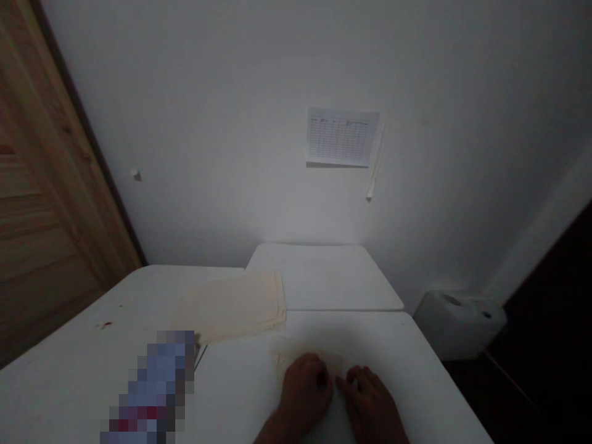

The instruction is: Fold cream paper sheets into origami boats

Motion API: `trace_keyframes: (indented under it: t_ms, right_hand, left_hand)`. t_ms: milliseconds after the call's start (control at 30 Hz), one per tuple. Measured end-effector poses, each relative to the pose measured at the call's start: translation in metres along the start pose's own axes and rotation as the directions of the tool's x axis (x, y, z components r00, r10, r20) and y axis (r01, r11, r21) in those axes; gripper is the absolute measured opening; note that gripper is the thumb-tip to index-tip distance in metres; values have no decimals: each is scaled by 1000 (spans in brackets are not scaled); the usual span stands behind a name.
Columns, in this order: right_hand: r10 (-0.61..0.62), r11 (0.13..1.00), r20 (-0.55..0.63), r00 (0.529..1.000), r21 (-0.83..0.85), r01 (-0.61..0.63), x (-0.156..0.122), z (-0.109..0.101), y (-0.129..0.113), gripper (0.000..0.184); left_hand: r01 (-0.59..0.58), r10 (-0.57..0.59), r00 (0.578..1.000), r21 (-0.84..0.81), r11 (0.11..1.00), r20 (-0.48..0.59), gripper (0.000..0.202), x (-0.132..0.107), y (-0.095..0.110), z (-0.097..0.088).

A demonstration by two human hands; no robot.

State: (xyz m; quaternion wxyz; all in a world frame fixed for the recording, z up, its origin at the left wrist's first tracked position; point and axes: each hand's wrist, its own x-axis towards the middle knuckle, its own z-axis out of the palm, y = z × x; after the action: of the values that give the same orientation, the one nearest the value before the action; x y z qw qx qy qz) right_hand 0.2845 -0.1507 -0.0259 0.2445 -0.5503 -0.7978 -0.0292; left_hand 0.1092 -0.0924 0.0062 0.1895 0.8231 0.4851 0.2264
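Note:
A thin, pale cream sheet (280,360) lies on the white table, partly covered by my hands. My left hand (306,387) rests over it with its fingers curled in. Close by on the right is my right hand (374,399), its fingers bent and the thumb side turned towards the left hand. The fingertips of both hands nearly meet at the sheet's right part. Dim light and the curled fingers hide what is pinched between them. Farther off to the left lies a stack of larger cream sheets (231,303), slightly out of line at the edges.
The white table (222,394) has a separate white panel (324,277) at its back. A blurred-out blue object (155,382) stands at front left. A printed sheet (342,137) hangs on the wall. Right of the table sits a whitish container (457,327); a wooden door (50,185) is left.

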Motion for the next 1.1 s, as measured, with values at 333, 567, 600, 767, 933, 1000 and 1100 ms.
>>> trace_keyframes:
  t_ms: [333, 567, 600, 767, 933, 1000, 1100]
  right_hand:
    - [16, 1000, 64, 998, 2, -16, 1, -7, -5, 50]
    - [29, 997, 31, 999, -69, -27, -1, -5, -5, 55]
    - [45, 996, 29, 999, -76, -42, -2, -4, -5, 54]
    - [130, 988, 11, 991, -83, -129, -1, -2, -8, 40]
    - [167, 979, -6, 986, -115, -167, 2, -3, -10, 40]
    - [173, 979, 8, 985, -111, -171, 4, -4, -10, 42]
    - [185, 978, 31, 982, -104, -181, 5, -5, -11, 41]
  left_hand:
    - [33, -34, 999, -28, 999, -29, 10, 0, -3, 6]
    - [30, -32, 999, -38, 999, -30, 9, -1, -5, 9]
    - [27, -29, 999, -39, 999, -33, 9, -1, -6, 9]
    - [-20, 19, 999, -37, 999, -37, 14, -5, -7, 7]
    - [-170, 171, 984, -24, 985, 44, 18, -13, -12, -2]
    - [-252, 250, 965, 5, 968, 81, 15, -17, -13, -7]
    - [-371, 358, 925, 95, 924, 129, 17, -23, -14, -15]
